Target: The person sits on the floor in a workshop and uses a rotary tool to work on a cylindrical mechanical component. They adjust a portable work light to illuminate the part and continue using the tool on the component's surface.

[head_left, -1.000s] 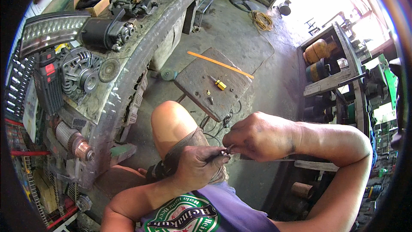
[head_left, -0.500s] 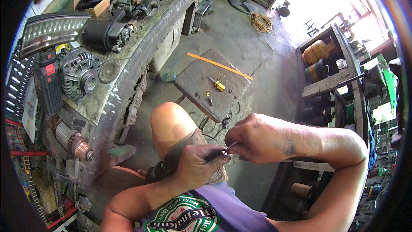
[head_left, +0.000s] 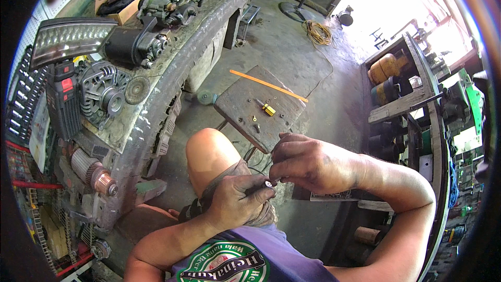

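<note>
In front of my lap, my left hand (head_left: 237,196) is closed, its thumb and forefinger pinching a small piece with a pale, shiny end (head_left: 269,184). My right hand (head_left: 313,162) is right beside it, fingers curled and tips near that piece. Something thin and dark shows at the right fingertips, too small to name. Beyond the hands, a worn dark stool top (head_left: 235,102) bears a yellow-handled screwdriver (head_left: 268,109), an orange hacksaw blade (head_left: 269,85), a small bolt (head_left: 257,127), a yellowish ring terminal (head_left: 254,118) and several nuts or washers.
Along the left runs a workbench (head_left: 209,26) with an alternator (head_left: 104,94), a starter motor (head_left: 133,44), an armature (head_left: 94,172) and a black-and-red case (head_left: 63,94). At right stands a shelf (head_left: 399,103) with a tan gas cylinder (head_left: 389,68). A coiled cord (head_left: 317,32) lies on the floor.
My right hand has rotated slightly and its upper fingers have lifted and spread away from the left hand. The left hand keeps its pinch. The view has shifted slightly.
</note>
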Demonstrator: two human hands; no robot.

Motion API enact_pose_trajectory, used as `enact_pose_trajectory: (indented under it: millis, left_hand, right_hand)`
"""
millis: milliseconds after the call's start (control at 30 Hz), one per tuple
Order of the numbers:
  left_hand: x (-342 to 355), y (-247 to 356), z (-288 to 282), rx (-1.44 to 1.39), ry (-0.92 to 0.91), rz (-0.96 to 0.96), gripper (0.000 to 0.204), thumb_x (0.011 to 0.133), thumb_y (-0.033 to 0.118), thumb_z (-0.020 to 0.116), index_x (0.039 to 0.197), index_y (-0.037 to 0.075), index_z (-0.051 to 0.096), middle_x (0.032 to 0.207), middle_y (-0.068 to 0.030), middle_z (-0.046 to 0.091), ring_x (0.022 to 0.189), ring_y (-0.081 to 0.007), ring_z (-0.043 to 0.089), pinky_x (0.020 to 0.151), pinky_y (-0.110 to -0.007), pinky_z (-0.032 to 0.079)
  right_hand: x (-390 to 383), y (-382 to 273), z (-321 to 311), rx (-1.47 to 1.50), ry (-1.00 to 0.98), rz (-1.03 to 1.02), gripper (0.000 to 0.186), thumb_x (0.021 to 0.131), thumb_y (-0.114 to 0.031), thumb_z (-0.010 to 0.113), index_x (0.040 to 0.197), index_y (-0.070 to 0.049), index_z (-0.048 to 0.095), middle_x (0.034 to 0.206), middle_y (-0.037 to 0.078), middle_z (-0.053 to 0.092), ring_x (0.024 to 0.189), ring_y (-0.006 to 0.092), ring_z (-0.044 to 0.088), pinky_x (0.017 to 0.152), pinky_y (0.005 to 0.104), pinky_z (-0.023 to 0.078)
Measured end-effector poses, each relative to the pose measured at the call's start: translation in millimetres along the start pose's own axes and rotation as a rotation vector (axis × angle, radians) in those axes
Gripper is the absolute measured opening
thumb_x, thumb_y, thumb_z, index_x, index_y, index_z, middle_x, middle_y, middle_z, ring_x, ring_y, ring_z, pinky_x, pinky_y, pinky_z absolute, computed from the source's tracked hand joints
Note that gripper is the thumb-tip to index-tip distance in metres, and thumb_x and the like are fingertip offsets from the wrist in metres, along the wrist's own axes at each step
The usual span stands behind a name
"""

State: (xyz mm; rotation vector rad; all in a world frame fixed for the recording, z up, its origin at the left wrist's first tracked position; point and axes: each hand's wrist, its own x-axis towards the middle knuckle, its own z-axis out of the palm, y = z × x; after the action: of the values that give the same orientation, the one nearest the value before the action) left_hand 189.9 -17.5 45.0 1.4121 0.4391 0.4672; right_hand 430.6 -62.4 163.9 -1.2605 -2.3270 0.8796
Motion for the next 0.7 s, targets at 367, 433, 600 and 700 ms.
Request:
enact_pose_trajectory:
  millis: [367,433,600,700]
  left_hand:
    - [1,2,3,-0.039,0.002,0.003,0.021,0.099,0.012,0.08,0.114,-0.003,0.079,0.088,-0.0107,0.079,0.081,-0.0095,0.071,0.074,-0.03,0.057]
    - [1,3,3,-0.066,-0.013,-0.001,0.02,0.099,0.012,0.08,0.113,-0.003,0.079,0.088,-0.0111,0.079,0.082,-0.0097,0.072,0.074,-0.031,0.058]
    - [1,3,2,-0.013,-0.081,0.0,0.021,0.099,0.013,0.08,0.113,-0.003,0.079,0.09,-0.0132,0.081,0.083,-0.0117,0.075,0.075,-0.031,0.059]
    - [2,1,3,-0.03,-0.089,-0.025,0.022,0.099,0.014,0.08,0.113,-0.003,0.079,0.09,-0.014,0.081,0.082,-0.0126,0.075,0.074,-0.032,0.059]
  right_hand:
    - [1,1,0,-0.022,-0.019,-0.016,0.028,0.091,-0.007,0.073,0.119,-0.007,0.072,0.11,0.014,0.066,0.109,0.0366,0.062,0.098,0.0467,0.05]
    - [2,1,-4,-0.047,-0.042,-0.06,0.032,0.088,-0.008,0.073,0.12,-0.006,0.072,0.11,0.014,0.066,0.111,0.0365,0.062,0.099,0.0473,0.05]
    - [6,2,-17,-0.179,-0.135,-0.273,0.039,0.084,-0.012,0.071,0.122,-0.004,0.072,0.109,0.014,0.065,0.116,0.0356,0.063,0.104,0.0488,0.052]
    - [7,-1,-17,-0.207,-0.194,-0.25,0.039,0.088,-0.013,0.066,0.125,-0.003,0.071,0.109,0.014,0.066,0.115,0.0347,0.066,0.102,0.0458,0.056]
